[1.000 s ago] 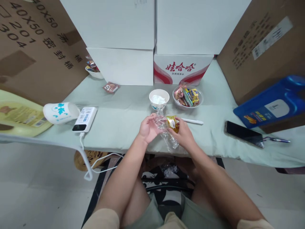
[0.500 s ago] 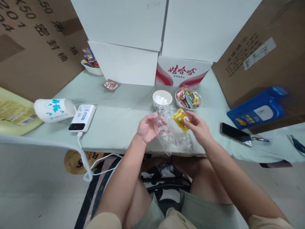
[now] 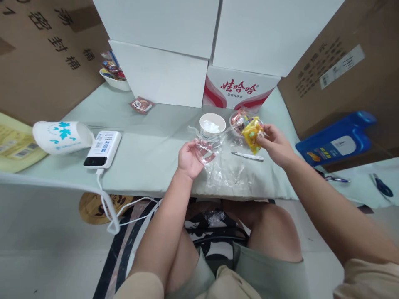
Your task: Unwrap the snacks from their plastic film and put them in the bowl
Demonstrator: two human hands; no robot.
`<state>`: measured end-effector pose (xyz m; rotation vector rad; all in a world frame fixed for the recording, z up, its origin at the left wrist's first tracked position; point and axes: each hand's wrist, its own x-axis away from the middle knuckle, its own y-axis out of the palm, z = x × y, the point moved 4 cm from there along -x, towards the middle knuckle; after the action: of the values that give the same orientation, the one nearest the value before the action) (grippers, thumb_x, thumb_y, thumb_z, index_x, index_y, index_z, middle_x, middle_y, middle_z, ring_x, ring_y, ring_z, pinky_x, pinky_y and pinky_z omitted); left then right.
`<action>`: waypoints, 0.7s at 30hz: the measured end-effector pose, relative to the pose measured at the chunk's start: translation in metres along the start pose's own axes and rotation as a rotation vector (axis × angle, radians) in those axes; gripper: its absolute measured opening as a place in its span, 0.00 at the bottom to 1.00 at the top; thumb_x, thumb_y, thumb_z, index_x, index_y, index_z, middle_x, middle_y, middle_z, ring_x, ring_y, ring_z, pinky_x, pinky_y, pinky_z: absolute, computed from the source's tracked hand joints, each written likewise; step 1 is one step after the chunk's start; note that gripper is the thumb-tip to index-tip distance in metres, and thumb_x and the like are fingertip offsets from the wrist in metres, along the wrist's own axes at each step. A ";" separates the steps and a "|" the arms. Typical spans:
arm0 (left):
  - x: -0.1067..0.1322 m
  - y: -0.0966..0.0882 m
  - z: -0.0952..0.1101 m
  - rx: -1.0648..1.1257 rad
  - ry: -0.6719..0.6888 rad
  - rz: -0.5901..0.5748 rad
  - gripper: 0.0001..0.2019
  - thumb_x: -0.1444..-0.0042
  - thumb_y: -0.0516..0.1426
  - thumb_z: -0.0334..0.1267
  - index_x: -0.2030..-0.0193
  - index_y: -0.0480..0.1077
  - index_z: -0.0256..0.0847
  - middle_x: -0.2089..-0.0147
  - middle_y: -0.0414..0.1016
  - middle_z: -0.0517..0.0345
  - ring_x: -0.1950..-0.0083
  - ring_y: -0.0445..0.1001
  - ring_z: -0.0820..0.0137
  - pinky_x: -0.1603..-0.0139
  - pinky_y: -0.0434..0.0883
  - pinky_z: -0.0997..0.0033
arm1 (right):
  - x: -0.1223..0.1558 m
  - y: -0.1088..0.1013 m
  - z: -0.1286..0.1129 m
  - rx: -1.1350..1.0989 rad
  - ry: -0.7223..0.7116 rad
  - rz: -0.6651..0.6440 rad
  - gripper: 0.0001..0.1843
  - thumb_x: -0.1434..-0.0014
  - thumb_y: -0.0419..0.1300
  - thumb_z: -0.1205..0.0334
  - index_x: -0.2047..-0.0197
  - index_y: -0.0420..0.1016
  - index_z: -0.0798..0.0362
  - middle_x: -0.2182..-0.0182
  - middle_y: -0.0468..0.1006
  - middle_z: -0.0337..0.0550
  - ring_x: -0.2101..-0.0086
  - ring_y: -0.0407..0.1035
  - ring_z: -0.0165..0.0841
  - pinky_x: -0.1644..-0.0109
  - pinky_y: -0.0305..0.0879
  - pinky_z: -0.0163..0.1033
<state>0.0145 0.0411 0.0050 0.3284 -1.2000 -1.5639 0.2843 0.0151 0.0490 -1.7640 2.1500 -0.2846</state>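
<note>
My left hand (image 3: pixel 190 157) is closed on the top of a clear plastic bag (image 3: pixel 227 174) that spreads over the table edge in front of me. My right hand (image 3: pixel 276 145) pinches a yellow wrapped snack (image 3: pixel 252 133) and holds it just over a clear bowl of wrapped snacks (image 3: pixel 238 120). A white paper cup (image 3: pixel 212 124) stands left of that bowl, right behind the bag. A white pen (image 3: pixel 247 156) lies on the table below the snack.
A pale green table (image 3: pixel 149 145) carries a white power bank (image 3: pixel 102 148), a tipped white cup with blue flowers (image 3: pixel 62 137), a second snack bowl (image 3: pixel 114 77), a loose wrapped snack (image 3: pixel 141 104) and a blue bottle (image 3: pixel 336 139). White and brown cartons wall the back.
My right hand has drawn the yellow snack out of the clear bag and carried it right and back over the snack bowl. My left hand keeps its hold on the bag.
</note>
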 end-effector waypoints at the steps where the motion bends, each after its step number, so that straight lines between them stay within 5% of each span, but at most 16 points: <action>1: -0.001 -0.002 0.003 0.008 0.014 0.033 0.02 0.50 0.53 0.34 0.72 0.63 0.42 0.71 0.74 0.61 0.66 0.77 0.68 0.53 0.78 0.55 | 0.003 -0.006 0.007 -0.027 0.025 0.009 0.24 0.52 0.67 0.44 0.55 0.67 0.45 0.61 0.78 0.40 0.62 0.76 0.38 0.59 0.75 0.46; 6: -0.002 -0.008 0.011 0.084 0.017 0.054 0.02 0.49 0.52 0.33 0.72 0.62 0.43 0.72 0.73 0.62 0.69 0.76 0.70 0.59 0.78 0.61 | -0.003 -0.036 0.022 0.103 -0.015 0.147 0.24 0.52 0.67 0.44 0.56 0.67 0.45 0.64 0.78 0.41 0.64 0.75 0.39 0.62 0.73 0.46; 9: -0.001 -0.007 0.012 0.094 0.019 0.048 0.02 0.50 0.52 0.33 0.72 0.63 0.42 0.72 0.74 0.62 0.70 0.76 0.70 0.61 0.78 0.62 | -0.027 -0.028 0.005 0.404 -0.143 0.144 0.22 0.50 0.67 0.49 0.54 0.69 0.47 0.59 0.79 0.45 0.60 0.74 0.42 0.58 0.71 0.48; 15: -0.001 -0.005 0.012 0.096 0.031 0.047 0.04 0.48 0.51 0.33 0.73 0.63 0.41 0.73 0.75 0.60 0.70 0.77 0.68 0.63 0.78 0.60 | -0.074 0.009 -0.009 1.013 -0.214 -0.115 0.17 0.50 0.62 0.62 0.54 0.72 0.50 0.57 0.78 0.49 0.59 0.71 0.44 0.62 0.64 0.43; 21: -0.003 -0.006 0.014 0.105 0.009 0.011 0.06 0.47 0.50 0.32 0.73 0.64 0.40 0.73 0.75 0.59 0.71 0.77 0.67 0.63 0.79 0.57 | -0.086 0.008 -0.003 1.000 -0.248 -0.373 0.18 0.51 0.64 0.56 0.56 0.76 0.52 0.58 0.78 0.50 0.61 0.71 0.42 0.62 0.63 0.41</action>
<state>0.0021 0.0501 0.0052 0.3965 -1.2780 -1.4913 0.2908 0.1001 0.0602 -1.4299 1.1262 -0.9688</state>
